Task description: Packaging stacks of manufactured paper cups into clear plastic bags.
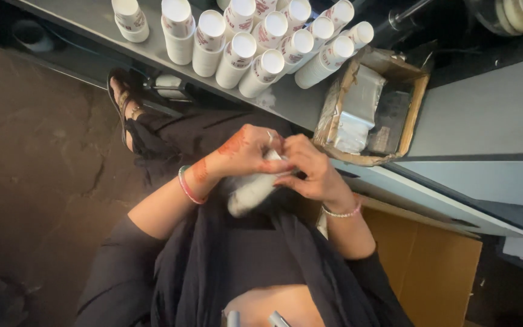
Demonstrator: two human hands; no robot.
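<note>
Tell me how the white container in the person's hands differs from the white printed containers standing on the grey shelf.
The white container in the hands lies tilted over the lap, gripped by the left hand and right hand; the white printed containers on the grey shelf stand in a close cluster, untouched. The held one looks blurred and plain, while the shelf ones show red print. Both are white and roughly cylindrical.

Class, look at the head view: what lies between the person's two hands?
A white tube-shaped item sits between the left hand and right hand, both gripping its upper end; the head view shows this.
</note>
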